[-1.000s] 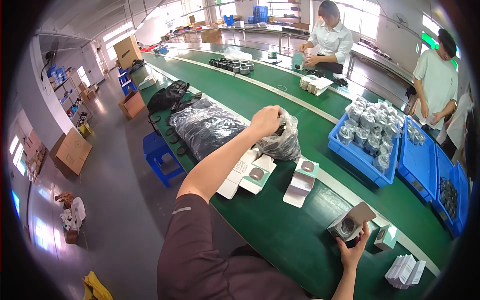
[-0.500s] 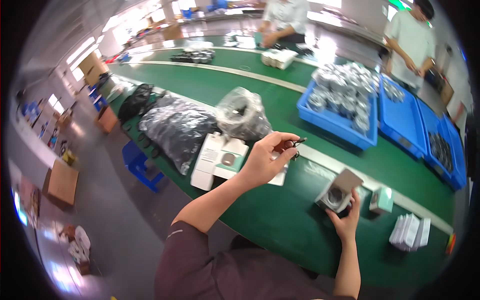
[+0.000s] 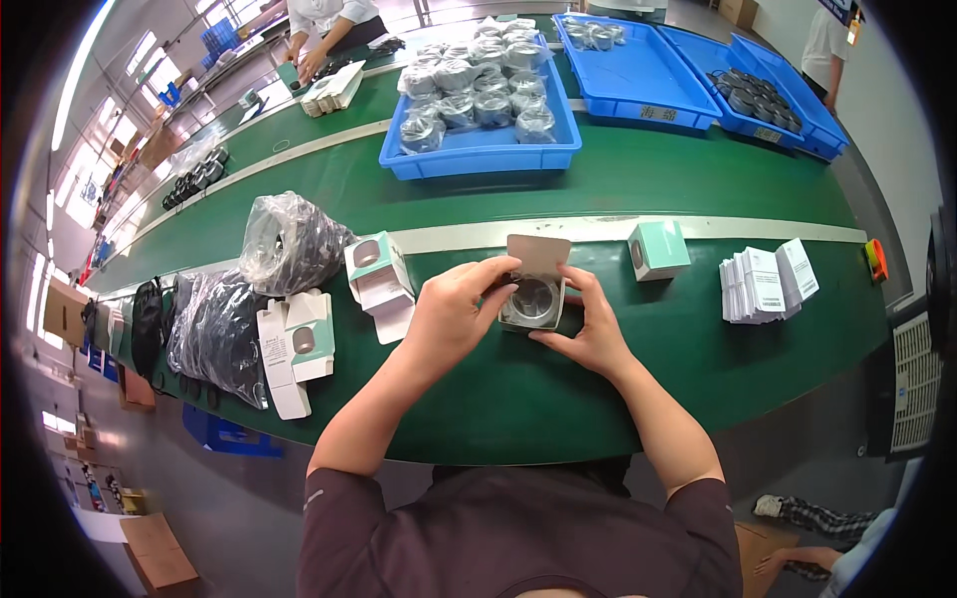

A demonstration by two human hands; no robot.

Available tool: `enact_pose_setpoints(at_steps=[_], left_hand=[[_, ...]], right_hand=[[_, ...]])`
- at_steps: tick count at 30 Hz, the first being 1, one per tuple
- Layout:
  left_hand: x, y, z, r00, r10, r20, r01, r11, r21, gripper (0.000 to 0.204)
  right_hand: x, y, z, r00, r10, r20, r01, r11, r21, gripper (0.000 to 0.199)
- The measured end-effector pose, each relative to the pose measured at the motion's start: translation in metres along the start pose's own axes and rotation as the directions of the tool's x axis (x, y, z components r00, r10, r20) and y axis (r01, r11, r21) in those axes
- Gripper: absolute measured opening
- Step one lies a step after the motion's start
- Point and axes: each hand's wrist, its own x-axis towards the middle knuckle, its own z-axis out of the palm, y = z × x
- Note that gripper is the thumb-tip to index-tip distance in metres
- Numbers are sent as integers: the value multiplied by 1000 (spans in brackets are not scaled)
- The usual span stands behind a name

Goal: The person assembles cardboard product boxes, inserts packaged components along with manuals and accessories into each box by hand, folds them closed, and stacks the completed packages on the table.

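Note:
In front of me a small open carton (image 3: 539,254) stands with its lid flap raised. Inside it lies a round, clear-wrapped item (image 3: 535,301). My right hand (image 3: 595,334) grips the carton from its right side, thumb low and fingers near the flap. At the carton's left edge, my left hand (image 3: 451,311) has its fingers pinched together over the opening. A dark bit shows at those fingertips, apparently the small black cable, mostly hidden. To the right stands a closed white-and-green box (image 3: 658,250).
Flattened cartons (image 3: 299,349) and an open one (image 3: 379,274) lie left, beside plastic bags of black parts (image 3: 214,339). Folded leaflets (image 3: 755,287) sit right. Blue trays (image 3: 478,164) with wrapped round items stand beyond. A co-worker (image 3: 329,30) works across the table.
My left hand has come from the left, where it held up the black cable, to the carton's opening. The carton now sits upright before me. My view has turned right.

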Motion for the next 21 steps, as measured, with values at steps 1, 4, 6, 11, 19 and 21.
enact_pose_setpoints(at_steps=[1, 4, 6, 11, 19, 21], left_hand=[[3, 0, 3, 1000, 5, -10, -4, 997, 80, 25], [15, 7, -3, 980, -78, 180, 23, 957, 288, 20], [25, 5, -2, 965, -98, 242, 0, 927, 376, 18], [43, -3, 9, 940, -131, 314, -81, 809, 582, 14], [41, -14, 26, 979, -13, 204, -132, 722, 680, 9], [40, -12, 26, 980, -25, 199, -124, 705, 698, 15]], right_hand=[[0, 0, -1, 1000, -1, -4, 1, 1000, 0, 98], [0, 0, -1, 1000, 1, 5, -2, 1000, 12, 98], [0, 0, 0, 1000, -17, 4, 17, 1000, 2, 98], [1, -1, 2, 999, -30, 10, 30, 1000, -3, 98], [0, -3, 2, 1000, -1, 12, 1, 1000, 14, 98], [2, -5, 3, 1000, -16, 13, 16, 1000, -3, 97]])
